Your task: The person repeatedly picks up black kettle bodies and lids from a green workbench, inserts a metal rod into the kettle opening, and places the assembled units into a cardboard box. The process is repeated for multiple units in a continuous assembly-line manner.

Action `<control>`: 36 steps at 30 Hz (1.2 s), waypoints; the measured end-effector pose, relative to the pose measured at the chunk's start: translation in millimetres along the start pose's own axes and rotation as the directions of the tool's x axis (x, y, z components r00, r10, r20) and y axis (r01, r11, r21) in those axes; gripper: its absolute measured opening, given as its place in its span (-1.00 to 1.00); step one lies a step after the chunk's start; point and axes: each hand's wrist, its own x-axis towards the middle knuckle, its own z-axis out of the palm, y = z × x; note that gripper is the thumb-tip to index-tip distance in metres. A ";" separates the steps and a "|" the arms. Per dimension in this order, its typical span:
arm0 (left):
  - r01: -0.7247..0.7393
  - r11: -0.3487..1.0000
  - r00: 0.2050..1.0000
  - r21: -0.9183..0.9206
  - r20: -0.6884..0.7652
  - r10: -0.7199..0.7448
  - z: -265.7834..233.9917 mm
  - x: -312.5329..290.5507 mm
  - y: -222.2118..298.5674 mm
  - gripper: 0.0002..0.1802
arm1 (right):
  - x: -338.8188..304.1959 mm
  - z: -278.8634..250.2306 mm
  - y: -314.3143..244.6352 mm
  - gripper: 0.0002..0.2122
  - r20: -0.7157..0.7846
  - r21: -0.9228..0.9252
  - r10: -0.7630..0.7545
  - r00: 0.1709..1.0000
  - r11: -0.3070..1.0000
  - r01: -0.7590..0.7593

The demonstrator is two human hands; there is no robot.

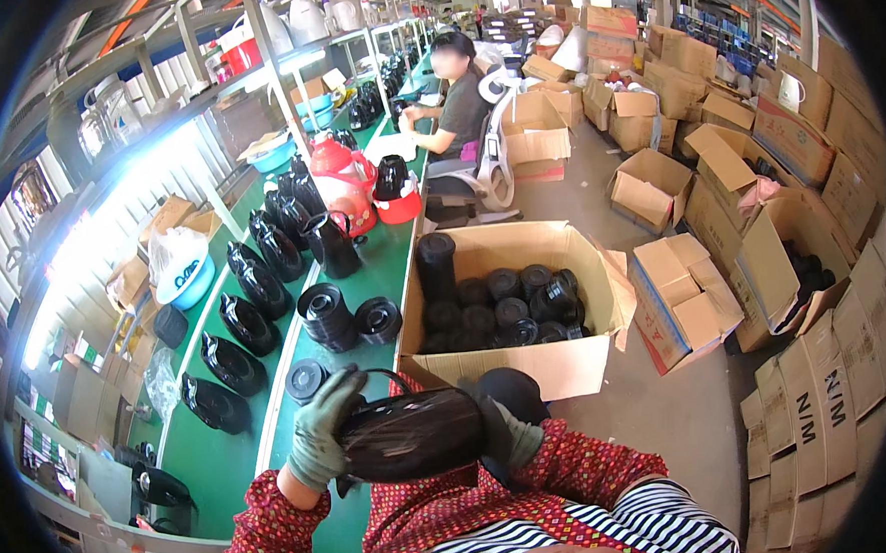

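Okay, held a black jug (411,438) crosswise, slung between the fingers of the left hand (323,433) and the right hand (515,438), with the worktop (378,270) beyond the left fingers. Saw left fingers curled round one end, pinching the shell; could not tell the closure of the right ones, mostly hidden at the other end. Seemed light for such bulk, probably hollow, stiff, slippery and easy to scratch! Judged best to cradle at both ends, or perhaps hook by the thin curved strip (392,374) beside the left fingertips. Looked glossy, rounded, streaked with pale reflections between both hands.
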 end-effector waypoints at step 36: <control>0.417 0.775 0.848 0.475 0.105 -0.520 10.3 27.5 -20.9 -0.22 | 40.7 67.9 -28.1 -0.03 0.529 -0.848 -0.107 0.842 -0.018 0.530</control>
